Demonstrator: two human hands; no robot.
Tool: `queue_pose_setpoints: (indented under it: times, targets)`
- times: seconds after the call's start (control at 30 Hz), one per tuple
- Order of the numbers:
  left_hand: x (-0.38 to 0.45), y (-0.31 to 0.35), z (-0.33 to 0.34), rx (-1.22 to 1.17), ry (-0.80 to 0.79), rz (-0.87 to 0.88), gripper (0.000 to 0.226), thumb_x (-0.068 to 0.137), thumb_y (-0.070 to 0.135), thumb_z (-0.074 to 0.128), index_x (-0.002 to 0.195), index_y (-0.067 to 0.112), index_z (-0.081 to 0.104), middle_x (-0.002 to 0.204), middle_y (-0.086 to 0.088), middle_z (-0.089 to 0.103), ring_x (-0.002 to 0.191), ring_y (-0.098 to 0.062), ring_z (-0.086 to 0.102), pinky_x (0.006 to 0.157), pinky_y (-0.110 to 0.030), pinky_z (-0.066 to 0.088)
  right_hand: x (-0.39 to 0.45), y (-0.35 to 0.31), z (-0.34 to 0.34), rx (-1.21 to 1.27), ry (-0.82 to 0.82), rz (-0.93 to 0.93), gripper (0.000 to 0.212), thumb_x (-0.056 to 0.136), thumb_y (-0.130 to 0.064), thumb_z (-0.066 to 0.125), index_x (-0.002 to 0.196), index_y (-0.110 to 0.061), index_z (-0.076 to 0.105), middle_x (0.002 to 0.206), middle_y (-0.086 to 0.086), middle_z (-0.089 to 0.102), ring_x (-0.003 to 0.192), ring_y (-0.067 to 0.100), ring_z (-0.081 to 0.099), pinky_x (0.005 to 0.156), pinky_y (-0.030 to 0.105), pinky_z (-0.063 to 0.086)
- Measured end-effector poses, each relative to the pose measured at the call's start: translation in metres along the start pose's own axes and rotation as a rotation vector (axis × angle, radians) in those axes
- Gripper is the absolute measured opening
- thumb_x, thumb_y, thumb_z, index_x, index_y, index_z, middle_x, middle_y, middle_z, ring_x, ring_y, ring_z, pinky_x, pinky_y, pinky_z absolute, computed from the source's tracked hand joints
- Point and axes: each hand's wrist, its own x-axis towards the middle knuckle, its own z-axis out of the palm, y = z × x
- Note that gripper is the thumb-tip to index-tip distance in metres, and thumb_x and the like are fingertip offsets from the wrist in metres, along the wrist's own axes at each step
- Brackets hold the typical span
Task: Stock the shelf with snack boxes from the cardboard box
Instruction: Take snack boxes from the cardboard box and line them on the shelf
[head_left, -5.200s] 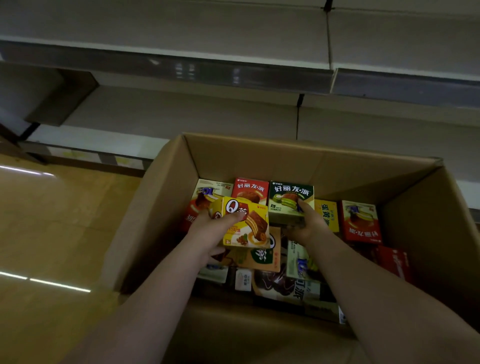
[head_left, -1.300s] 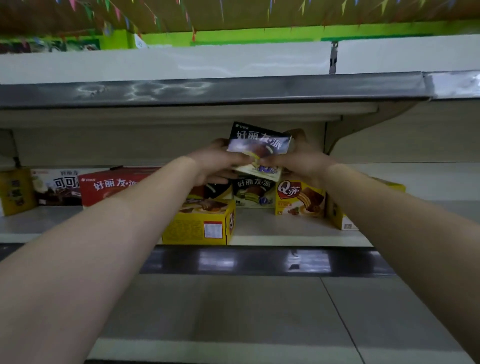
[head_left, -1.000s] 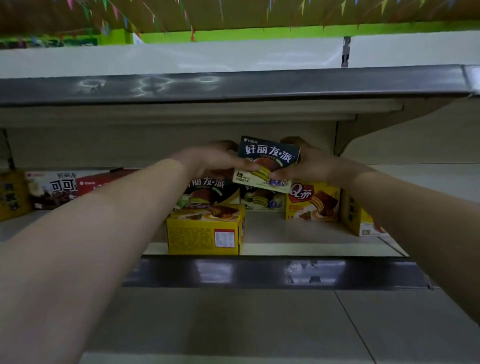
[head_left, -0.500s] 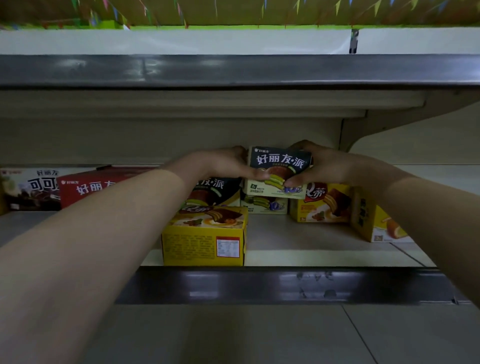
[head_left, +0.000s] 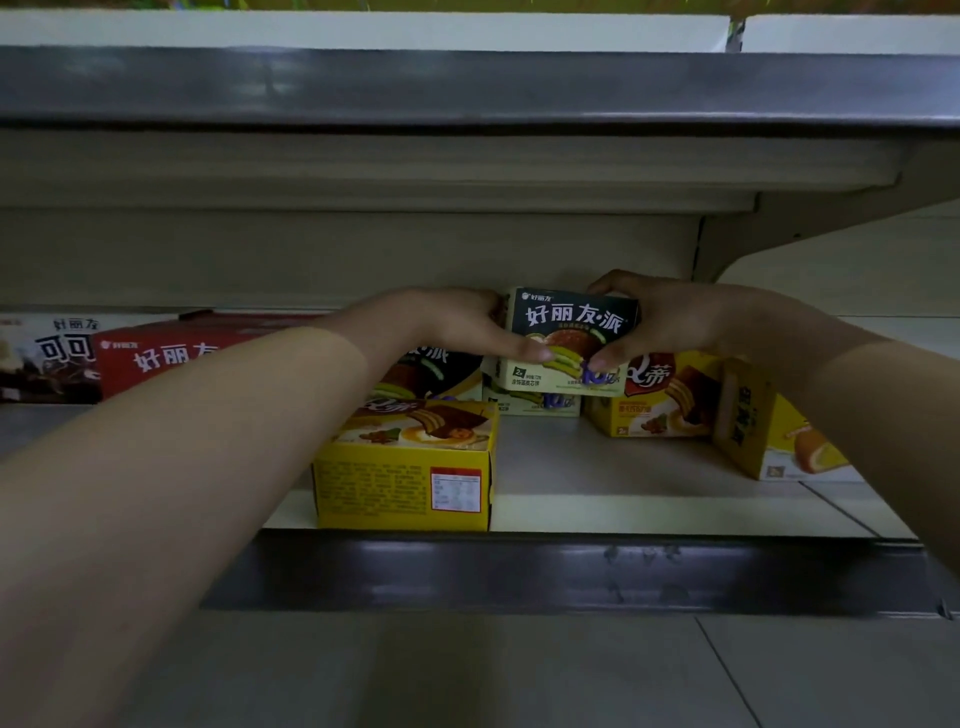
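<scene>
- Dark snack box (head_left: 569, 340), green-filled pie on its front, held at the back of the shelf (head_left: 649, 499). It sits on or just above a matching box (head_left: 535, 402) below; contact between the two is hard to judge from this angle, probably touching or nearly so.
- Left hand (head_left: 462, 327) grips the box's left side, thumb laid across the lower front.
- Right hand (head_left: 660, 322) grips the right side, thumb on the lower front corner, fingers curled over the top edge. Both hands grasp; the box is not let go.
- Step in hand, as I judge it: seating this box as the second tier of a stack. Placement looks close to finished; release is left.
- Already on the shelf: a yellow box (head_left: 405, 467) lying flat at the front edge; a second dark box (head_left: 431, 371) behind it, partly hidden by the left forearm; a yellow cake box (head_left: 660, 400) upright beside the stack on the right; another yellow box (head_left: 769, 441) turned at an angle further right.
- Far left: a long red box (head_left: 171, 353) and a dark cocoa box (head_left: 47, 358), well apart from the stack.
- Progress: several boxes stocked, bare shelf showing between groups. The cardboard box is out of view, so what remains in it cannot be told.
- Loosely set boxes likely need straightening.
</scene>
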Motion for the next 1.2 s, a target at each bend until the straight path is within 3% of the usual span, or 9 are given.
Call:
queue_pose_setpoints:
  times: [0.3, 0.47, 0.6, 0.67, 0.73, 0.87, 0.97, 1.1, 1.2]
  targets:
    - [-0.004, -0.012, -0.003, 0.176, -0.015, -0.062, 0.116, 0.051, 0.081, 0.063, 0.146, 0.024, 0.030, 0.148, 0.004, 0.043, 0.131, -0.019, 0.044, 0.109, -0.037, 0.038, 0.003, 0.001, 0.011, -0.069, 0.022, -0.009, 0.093, 0.063, -0.032, 0.087, 0.138, -0.034, 0.031, 0.118, -0.003, 0.056, 0.104, 0.018, 0.059, 0.088, 0.032, 0.052]
    - [-0.003, -0.017, 0.000, 0.104, 0.029, -0.084, 0.101, 0.064, 0.072, 0.066, 0.145, 0.023, 0.032, 0.145, 0.001, 0.046, 0.128, -0.020, 0.046, 0.105, -0.036, 0.040, 0.000, 0.000, 0.019, -0.070, 0.068, -0.044, 0.090, 0.068, -0.028, 0.086, 0.140, -0.026, 0.033, 0.120, -0.004, 0.054, 0.104, 0.015, 0.055, 0.078, 0.024, 0.046]
    - [0.005, -0.018, 0.006, 0.211, 0.079, -0.046, 0.090, 0.074, 0.058, 0.072, 0.147, 0.023, 0.031, 0.144, -0.004, 0.047, 0.126, -0.024, 0.047, 0.098, -0.026, 0.040, 0.007, -0.002, 0.034, -0.272, 0.133, -0.066, 0.089, 0.067, -0.035, 0.085, 0.139, -0.017, 0.035, 0.122, 0.004, 0.052, 0.102, 0.017, 0.049, 0.079, 0.024, 0.039]
    - [0.008, -0.017, 0.008, 0.340, 0.080, -0.050, 0.091, 0.074, 0.060, 0.071, 0.148, 0.025, 0.031, 0.154, -0.006, 0.033, 0.135, -0.029, 0.037, 0.103, -0.028, 0.035, 0.009, -0.003, 0.038, -0.343, 0.127, -0.054, 0.092, 0.066, -0.044, 0.084, 0.140, -0.019, 0.036, 0.127, 0.006, 0.049, 0.109, 0.020, 0.049, 0.088, 0.029, 0.041]
    - [0.009, -0.016, 0.009, 0.464, 0.061, -0.076, 0.091, 0.072, 0.063, 0.070, 0.147, 0.027, 0.034, 0.161, -0.007, 0.011, 0.143, -0.035, 0.020, 0.114, -0.035, 0.026, 0.009, -0.003, 0.043, -0.502, 0.137, -0.015, 0.096, 0.063, -0.061, 0.078, 0.142, -0.027, 0.035, 0.129, 0.005, 0.043, 0.121, 0.027, 0.044, 0.102, 0.046, 0.037]
    - [0.010, -0.013, 0.011, 0.522, 0.032, -0.099, 0.087, 0.071, 0.064, 0.071, 0.142, 0.022, 0.041, 0.144, -0.007, 0.042, 0.129, -0.030, 0.039, 0.097, -0.031, 0.033, 0.009, -0.007, 0.051, -0.695, 0.168, -0.009, 0.095, 0.063, -0.071, 0.071, 0.141, -0.033, 0.035, 0.137, 0.002, 0.037, 0.129, 0.031, 0.037, 0.104, 0.063, 0.025]
    - [0.012, -0.006, 0.012, 0.595, 0.036, -0.096, 0.089, 0.071, 0.064, 0.071, 0.142, 0.021, 0.039, 0.139, -0.009, 0.046, 0.124, -0.030, 0.044, 0.097, -0.032, 0.036, 0.009, -0.011, 0.053, -0.732, 0.168, -0.016, 0.094, 0.062, -0.071, 0.071, 0.140, -0.030, 0.037, 0.137, 0.000, 0.043, 0.128, 0.031, 0.039, 0.104, 0.066, 0.024]
    - [0.002, -0.003, 0.005, 0.368, -0.003, -0.103, 0.108, 0.070, 0.057, 0.076, 0.154, 0.025, 0.015, 0.154, -0.006, 0.032, 0.136, -0.027, 0.037, 0.108, -0.032, 0.034, 0.003, -0.015, 0.056, -0.730, 0.152, 0.038, 0.098, 0.066, -0.069, 0.070, 0.146, -0.028, 0.031, 0.145, 0.000, 0.040, 0.135, 0.032, 0.032, 0.104, 0.074, 0.010]
    - [-0.018, -0.003, -0.006, 0.187, 0.137, -0.084, 0.091, 0.083, 0.054, 0.066, 0.154, 0.023, 0.018, 0.157, -0.008, 0.025, 0.140, -0.026, 0.031, 0.108, -0.028, 0.030, -0.005, -0.018, 0.056, -0.721, 0.177, 0.025, 0.111, 0.069, -0.066, 0.069, 0.153, -0.021, 0.012, 0.158, 0.003, 0.022, 0.146, 0.029, 0.012, 0.108, 0.070, -0.002]
